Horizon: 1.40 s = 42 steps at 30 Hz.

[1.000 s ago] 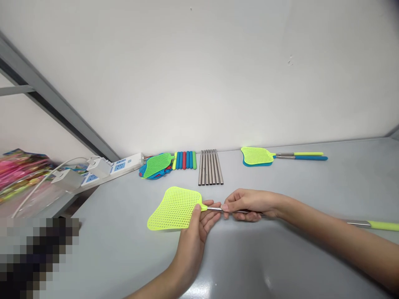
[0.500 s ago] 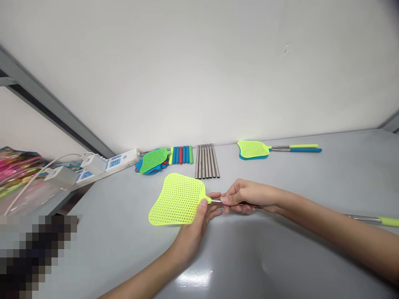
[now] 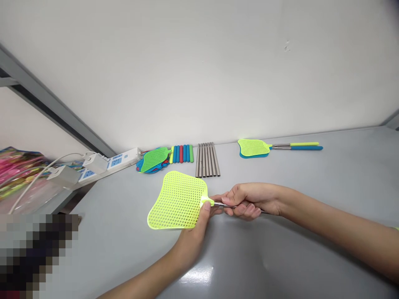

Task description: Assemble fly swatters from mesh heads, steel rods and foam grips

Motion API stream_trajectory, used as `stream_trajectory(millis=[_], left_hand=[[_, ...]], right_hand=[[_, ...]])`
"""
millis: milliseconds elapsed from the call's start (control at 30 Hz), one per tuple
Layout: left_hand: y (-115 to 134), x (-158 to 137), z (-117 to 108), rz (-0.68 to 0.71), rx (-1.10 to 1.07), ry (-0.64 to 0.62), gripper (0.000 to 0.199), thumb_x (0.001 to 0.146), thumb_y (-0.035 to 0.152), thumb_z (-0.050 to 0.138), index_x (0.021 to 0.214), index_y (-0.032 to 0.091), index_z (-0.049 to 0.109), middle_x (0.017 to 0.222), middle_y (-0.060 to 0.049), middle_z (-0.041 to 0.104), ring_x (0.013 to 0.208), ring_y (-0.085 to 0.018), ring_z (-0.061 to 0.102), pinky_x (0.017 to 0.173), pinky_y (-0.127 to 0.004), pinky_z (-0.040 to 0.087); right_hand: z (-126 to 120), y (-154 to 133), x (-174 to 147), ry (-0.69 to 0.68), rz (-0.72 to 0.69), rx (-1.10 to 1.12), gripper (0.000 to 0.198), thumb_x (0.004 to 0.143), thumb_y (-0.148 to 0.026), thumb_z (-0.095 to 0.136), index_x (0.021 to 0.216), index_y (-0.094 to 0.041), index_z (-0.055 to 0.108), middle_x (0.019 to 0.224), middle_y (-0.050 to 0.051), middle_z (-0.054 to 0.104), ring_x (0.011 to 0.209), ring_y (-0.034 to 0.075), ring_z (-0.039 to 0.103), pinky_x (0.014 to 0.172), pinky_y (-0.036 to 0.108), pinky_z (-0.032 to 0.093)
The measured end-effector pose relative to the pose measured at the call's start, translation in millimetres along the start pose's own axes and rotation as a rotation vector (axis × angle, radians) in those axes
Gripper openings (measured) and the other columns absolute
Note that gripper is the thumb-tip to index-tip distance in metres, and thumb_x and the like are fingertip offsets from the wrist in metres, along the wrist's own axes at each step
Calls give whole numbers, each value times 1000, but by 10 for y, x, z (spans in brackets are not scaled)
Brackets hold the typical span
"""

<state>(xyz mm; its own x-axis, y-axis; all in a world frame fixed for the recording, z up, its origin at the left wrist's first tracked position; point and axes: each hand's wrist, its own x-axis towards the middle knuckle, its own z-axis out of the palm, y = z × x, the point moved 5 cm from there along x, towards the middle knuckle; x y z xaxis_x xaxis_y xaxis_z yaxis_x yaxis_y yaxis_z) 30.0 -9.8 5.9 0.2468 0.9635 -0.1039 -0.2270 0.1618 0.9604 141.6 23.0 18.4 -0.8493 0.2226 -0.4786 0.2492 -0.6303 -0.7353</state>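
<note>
A yellow-green fly swatter head (image 3: 179,201) with a perforated mesh is held above the table, pointing left. My left hand (image 3: 199,218) pinches its neck, thumb on top and fingers behind. Just to the right, my right hand (image 3: 245,201) is closed around the thin metal rod (image 3: 220,204) that meets the neck. The rod runs on under my right forearm, which covers most of it; a sliver of yellow-green shows at the right edge.
At the back lie a pile of swatter heads (image 3: 155,160), a row of coloured handle grips (image 3: 181,153) and several metal tubes (image 3: 207,160). Two swatters (image 3: 254,148) with handles lie at back right. A power strip (image 3: 121,161) with plugs and plastic-wrapped items (image 3: 28,174) are on the left.
My right hand's fingers have curled more tightly around the rod. The swatter head has tilted slightly, and the rod's far end has slipped mostly behind my forearm.
</note>
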Motion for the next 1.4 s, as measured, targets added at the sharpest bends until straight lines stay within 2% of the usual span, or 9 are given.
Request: stream_trajectory(millis=[167,367,500,600,800,1100,1267,1400], left_hand=[[-22,-3,14,-16,-24,-20,30,84,35,41,101,17,59,104,-7,61,111,-20,45,98,-35,30],[-21,12,10,-41,-59,-25,30,85,34,39,100,19,60,99,-6,62,106,-20,49,92,-34,35],[-5,18,-49,-49,-45,49,31,84,37,41,101,17,59,102,-6,62,104,-20,50,87,-32,38],[2,25,-103,-57,-57,102,32,83,37,43,103,17,57,105,-7,61,101,-21,52,84,-32,40],[58,42,-161,-36,-145,167,29,82,37,44,97,16,58,113,-9,56,95,-23,55,77,-33,43],[65,39,-258,-37,-204,309,31,82,36,43,94,12,58,104,-11,60,82,-19,59,74,-32,45],[62,46,-264,-40,-201,321,30,82,35,41,95,12,57,104,-11,59,83,-19,59,74,-33,45],[78,50,-249,-29,-184,306,30,83,36,41,95,13,56,105,-11,58,85,-20,59,72,-33,46]], right_hand=[[9,-2,14,-39,9,35,22,87,-29,39,73,-14,47,44,-11,23,34,3,9,28,12,11],[-15,-46,-9,44,-62,-28,18,83,-27,45,78,-13,54,48,-8,33,36,2,17,30,12,12],[-35,-92,-62,139,-139,-212,28,82,-33,47,71,-10,59,48,-5,40,37,2,28,33,14,21],[-47,-124,-98,194,-173,-308,23,79,-32,52,72,-11,58,53,-3,48,39,3,36,35,14,27],[-116,-117,-122,232,-119,-400,26,75,-38,57,76,-13,56,55,-3,52,41,4,43,38,14,34],[-226,-93,-127,234,-85,-436,29,71,-41,61,72,-13,55,59,-3,53,42,3,44,40,15,36],[-262,-93,-128,244,-89,-438,26,71,-38,61,73,-13,55,60,-3,53,41,2,43,39,14,34],[-301,-122,-145,303,-106,-446,24,71,-36,60,75,-13,55,61,-2,53,42,3,41,37,13,32]])
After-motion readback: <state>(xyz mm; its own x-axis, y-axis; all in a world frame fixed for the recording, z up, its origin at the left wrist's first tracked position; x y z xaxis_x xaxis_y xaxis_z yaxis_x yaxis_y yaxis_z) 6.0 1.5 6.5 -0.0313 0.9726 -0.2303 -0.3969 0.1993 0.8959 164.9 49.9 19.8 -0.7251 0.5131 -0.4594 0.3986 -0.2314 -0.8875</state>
